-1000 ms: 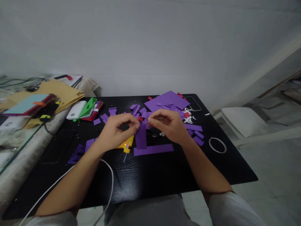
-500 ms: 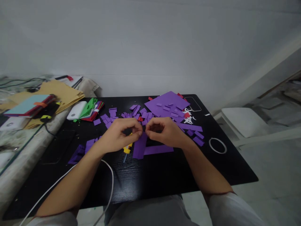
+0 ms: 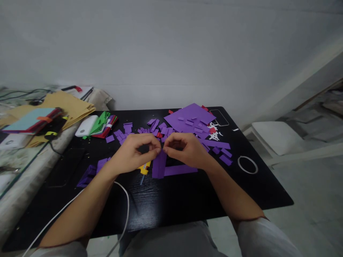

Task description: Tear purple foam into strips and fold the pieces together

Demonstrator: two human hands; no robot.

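Black rectangular counter [image 3: 187,200] set against grey wall [image 3: 171,53], white-topped stool [image 3: 278,138] at right, flat purple paper-like strip [image 3: 159,167] pinched at centre by left hand [image 3: 138,151] and right hand [image 3: 187,151], yellow plastic tool [image 3: 144,168] partly hidden.

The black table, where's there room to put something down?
Front middle of the black table, bordered by the white cable, the long purple strip and the right forearm. Another bare patch lies between that forearm and the pale ring. Purple scraps and a purple sheet crowd the middle and back right.
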